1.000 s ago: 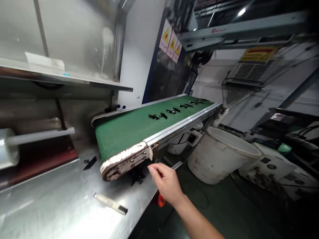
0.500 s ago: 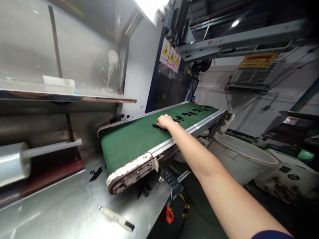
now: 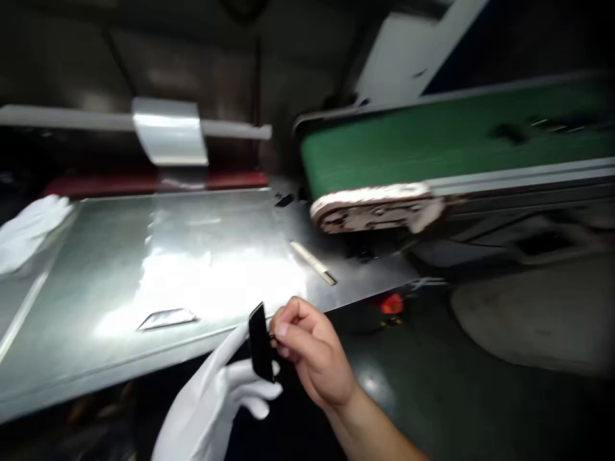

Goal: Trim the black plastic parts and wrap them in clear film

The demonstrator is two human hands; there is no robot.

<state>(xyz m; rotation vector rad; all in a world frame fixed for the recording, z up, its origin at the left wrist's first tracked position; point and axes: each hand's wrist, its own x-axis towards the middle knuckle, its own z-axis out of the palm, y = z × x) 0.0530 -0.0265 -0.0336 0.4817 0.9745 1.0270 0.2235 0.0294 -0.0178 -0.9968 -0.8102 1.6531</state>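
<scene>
Between my two hands is a flat, glossy black part [image 3: 260, 342], held upright above the table's front edge. My bare right hand [image 3: 312, 352] pinches it from the right, thumb and fingertips closed on a small projection at its back. My left hand [image 3: 211, 400], in a white glove, is just beside and behind the part with its fingers stretched apart. Whether the glove touches the part cannot be made out. A thin strip-shaped piece with a shiny face [image 3: 168, 318] lies on the metal table [image 3: 106, 275] ahead.
A green conveyor belt [image 3: 384, 144] with blurred dark parts [image 3: 509, 133] runs off right. Its worn end guard [image 3: 369, 208] overhangs the table. A pen-like marker [image 3: 313, 262], a film roll [image 3: 169, 131] on a bar, a white glove [image 3: 31, 230] and a pale bin [image 3: 533, 314] are around.
My right hand has come back from the conveyor with the black part. The view has turned left and down onto the table, and my gloved left hand has come into view.
</scene>
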